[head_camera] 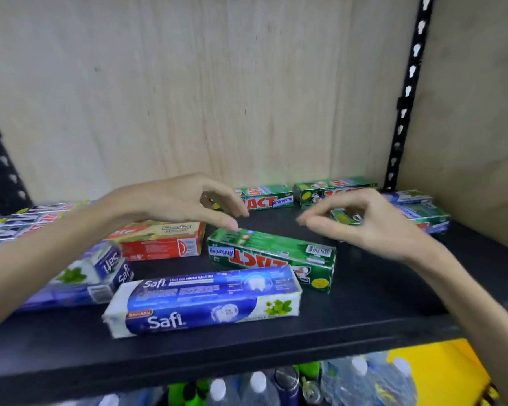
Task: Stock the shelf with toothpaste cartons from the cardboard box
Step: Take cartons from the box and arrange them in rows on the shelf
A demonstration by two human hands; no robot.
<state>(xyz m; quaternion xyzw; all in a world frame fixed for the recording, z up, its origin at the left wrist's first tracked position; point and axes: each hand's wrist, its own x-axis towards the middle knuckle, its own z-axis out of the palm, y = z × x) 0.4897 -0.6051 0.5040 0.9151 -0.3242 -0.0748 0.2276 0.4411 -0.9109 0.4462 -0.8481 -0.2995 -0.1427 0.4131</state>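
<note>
Lower level: I see clear water bottles (258,385) with white caps under the shelf, beside something yellow (440,367) at the right.
Shelf: the dark shelf board (276,341) runs across my view, its front edge nearest me.
Nearest carton: a blue and white Safi carton (203,300) lies flat near the front edge, long side toward me.
Left stack: more blue Safi cartons (100,276) sit under my left forearm, one lying on another.
Green carton: a green carton (272,256) marked Whitening lies flat just behind the nearest Safi box — its print reads upside down to me.
Red carton: a red carton (162,241) lies left of the green one, close by it.
Left hand: my left hand (182,200) hangs palm down over the green carton's far left corner, fingers loosely bent and gripping nothing; whether a fingertip touches the box I cannot tell.
Right hand: my right hand (361,221) hovers apart from the left, fingers loosely curled, holding nothing — blurred.
Back row: two more green cartons (276,197) lie along the plywood back panel (188,83).
Far right: a small pile of blue and green cartons (423,212) sits beyond my right hand, near the black slotted upright (408,92).
Far left: a row of silver and red cartons (27,221), blurred.
</note>
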